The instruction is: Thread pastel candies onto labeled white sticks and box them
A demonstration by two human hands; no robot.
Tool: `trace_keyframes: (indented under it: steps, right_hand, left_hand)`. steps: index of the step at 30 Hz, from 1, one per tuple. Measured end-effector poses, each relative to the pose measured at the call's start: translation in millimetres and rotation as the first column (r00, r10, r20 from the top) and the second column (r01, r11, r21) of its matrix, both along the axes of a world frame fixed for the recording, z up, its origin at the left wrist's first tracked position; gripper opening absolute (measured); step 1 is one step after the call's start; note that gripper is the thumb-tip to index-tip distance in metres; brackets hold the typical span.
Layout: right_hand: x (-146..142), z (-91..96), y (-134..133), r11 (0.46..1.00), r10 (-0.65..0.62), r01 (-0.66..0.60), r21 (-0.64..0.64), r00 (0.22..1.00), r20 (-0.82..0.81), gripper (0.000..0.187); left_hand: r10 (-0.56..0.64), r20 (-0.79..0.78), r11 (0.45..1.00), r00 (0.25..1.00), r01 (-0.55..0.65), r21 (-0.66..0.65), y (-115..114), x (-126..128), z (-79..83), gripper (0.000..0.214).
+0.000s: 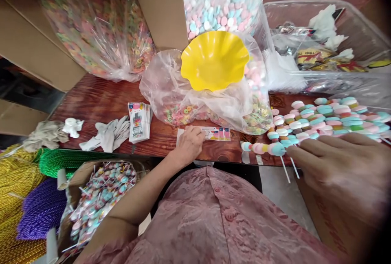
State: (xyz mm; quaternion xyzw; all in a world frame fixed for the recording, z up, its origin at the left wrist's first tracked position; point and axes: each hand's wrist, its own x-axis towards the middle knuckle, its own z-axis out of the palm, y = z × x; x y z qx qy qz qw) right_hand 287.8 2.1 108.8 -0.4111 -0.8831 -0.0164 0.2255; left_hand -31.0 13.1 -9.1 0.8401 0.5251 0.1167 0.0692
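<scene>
My left hand (191, 144) lies at the table's front edge with curled fingers pressing on a flat printed wrapper (215, 133) with pink, yellow and dark blue patches. At the right, my right hand (342, 170) is smeared by motion. Its fingertips are at the near end of a row of candy skewers (330, 119), threaded with pastel blue, pink and white tablets. The frontmost candy skewer (262, 148) lies along the table edge, beside those fingertips. Two white sticks (286, 169) poke out over the edge below. Whether my right fingers grip a stick is hidden.
A yellow wavy bowl (215, 61) sits on clear candy bags (165, 81). Left of my hand are a wrapper stack (139, 122) and pale gloves (108, 134). A clear plastic bin (330, 70) stands back right. Below left, a box (65, 215) holds wrapped candy skewers.
</scene>
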Motion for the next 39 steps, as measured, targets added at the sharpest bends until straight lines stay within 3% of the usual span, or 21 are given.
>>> trace_keyframes:
  steps: [3,9,14,17,19,22,25,32,39]
  right_hand:
    - [-30,-3.2,2,0.969,0.198,-0.236,0.076,0.920,0.338,0.031]
    - [-45,-23.0,-2,0.980,0.201,-0.186,-0.075,0.920,0.338,0.023]
    - [-37,-15.0,0,0.982,0.170,-0.190,0.012,0.904,0.393,0.023]
    - [-22,-7.2,3,0.972,0.133,-0.189,0.140,0.931,0.340,0.025]
    - [-12,-9.4,3,0.984,0.027,-0.062,0.165,0.978,0.205,0.019]
    - [-9,-27.7,0,0.991,-0.110,0.115,0.069,0.991,-0.080,0.008]
    - [-19,-53.6,-2,0.990,-0.126,0.135,0.027,0.967,-0.220,0.006]
    - [-32,-87.1,-1,0.988,-0.139,0.149,0.033,0.970,-0.200,0.010]
    - [-26,-86.9,2,0.998,0.004,0.002,0.064,0.995,-0.101,0.012]
  left_hand:
    - [-0.024,-0.031,0.999,0.999,0.023,-0.022,-3,-1,5.1,0.023]
    - [0.028,0.108,1.000,0.994,-0.028,0.004,5,-6,-5.5,0.022]
    - [0.055,0.318,0.998,0.946,-0.050,-0.025,14,-13,-13.5,0.017]
    - [0.041,0.426,0.999,0.904,-0.022,-0.050,17,-16,-14.4,0.014]
    - [0.041,0.485,0.998,0.873,-0.015,-0.057,18,-18,-15.0,0.013]
    - [0.044,0.520,0.999,0.853,-0.020,-0.050,19,-18,-16.0,0.014]
    - [0.050,0.518,0.999,0.854,-0.033,-0.041,19,-17,-16.7,0.016]
    - [0.075,0.488,0.997,0.870,-0.057,-0.051,17,-18,-16.3,0.017]
    - [-0.048,0.329,0.997,0.943,0.025,0.074,16,-19,-20.7,0.016]
